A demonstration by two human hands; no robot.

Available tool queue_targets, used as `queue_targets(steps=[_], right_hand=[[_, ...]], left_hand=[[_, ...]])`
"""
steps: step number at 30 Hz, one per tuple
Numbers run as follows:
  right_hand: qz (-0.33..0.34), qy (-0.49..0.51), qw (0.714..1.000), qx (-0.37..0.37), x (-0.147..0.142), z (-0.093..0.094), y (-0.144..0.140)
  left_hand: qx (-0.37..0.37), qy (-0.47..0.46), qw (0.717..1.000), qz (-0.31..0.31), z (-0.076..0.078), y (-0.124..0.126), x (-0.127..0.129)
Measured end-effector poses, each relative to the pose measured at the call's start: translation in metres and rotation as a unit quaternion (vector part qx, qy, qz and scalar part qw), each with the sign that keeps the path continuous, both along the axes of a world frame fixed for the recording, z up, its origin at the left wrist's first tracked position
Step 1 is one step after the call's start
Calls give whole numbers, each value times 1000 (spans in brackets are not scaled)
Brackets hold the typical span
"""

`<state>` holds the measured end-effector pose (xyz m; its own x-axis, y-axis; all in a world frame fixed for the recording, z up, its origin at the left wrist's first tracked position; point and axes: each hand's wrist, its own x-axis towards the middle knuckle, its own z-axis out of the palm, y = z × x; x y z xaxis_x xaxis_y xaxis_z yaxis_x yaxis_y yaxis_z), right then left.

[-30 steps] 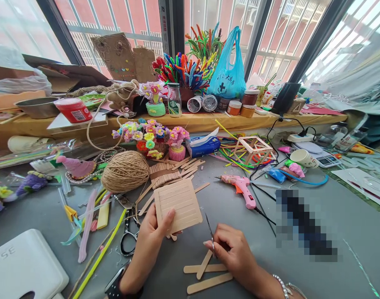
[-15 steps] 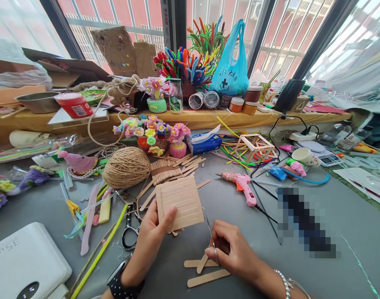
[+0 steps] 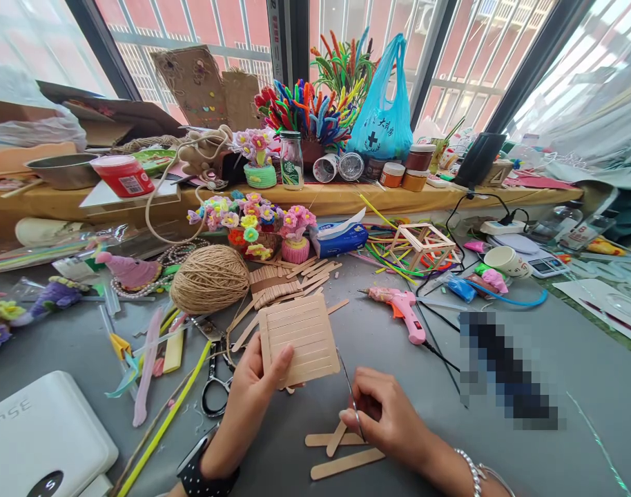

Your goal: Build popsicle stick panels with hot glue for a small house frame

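A square panel of craft sticks (image 3: 299, 338), laid side by side with a strip along one edge, is gripped in my left hand (image 3: 258, 379). The thumb presses on its face while the fingers go behind it, out of sight. Pinched in my right hand (image 3: 385, 411) is a pair of thin metal tweezers (image 3: 353, 397), the tip at the panel's lower right corner. Below, near the right hand, several loose craft sticks (image 3: 346, 464) lie on the grey table, two of them crossed.
A pink glue gun (image 3: 406, 314) lies right of the panel, its cord running right. Behind stand a twine ball (image 3: 210, 278), a stack of craft sticks (image 3: 274, 283) and a stick frame (image 3: 423, 246). Scissors (image 3: 215, 386) and a white power bank (image 3: 46, 435) are at left.
Both hands, the panel and the tweezers stay almost where they were. A lit digit now shows on the power bank's dark display.
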<state>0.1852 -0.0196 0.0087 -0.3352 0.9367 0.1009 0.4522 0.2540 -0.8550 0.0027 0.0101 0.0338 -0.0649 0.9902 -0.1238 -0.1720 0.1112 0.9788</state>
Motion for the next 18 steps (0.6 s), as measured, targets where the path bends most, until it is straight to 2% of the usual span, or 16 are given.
queue_targets(steps=[4,12,18], right_hand=[[17,21,1000,-10,0,-1,0],[-5,13,1000,-6,-1,-6,1],[-34,1,999,33,-2,-8,1]], left_hand=[[-4,9,1000,3,2,0,1],[-1,25,1000,-11,4,0,1],[-9,8,1000,-20,2,0,1]])
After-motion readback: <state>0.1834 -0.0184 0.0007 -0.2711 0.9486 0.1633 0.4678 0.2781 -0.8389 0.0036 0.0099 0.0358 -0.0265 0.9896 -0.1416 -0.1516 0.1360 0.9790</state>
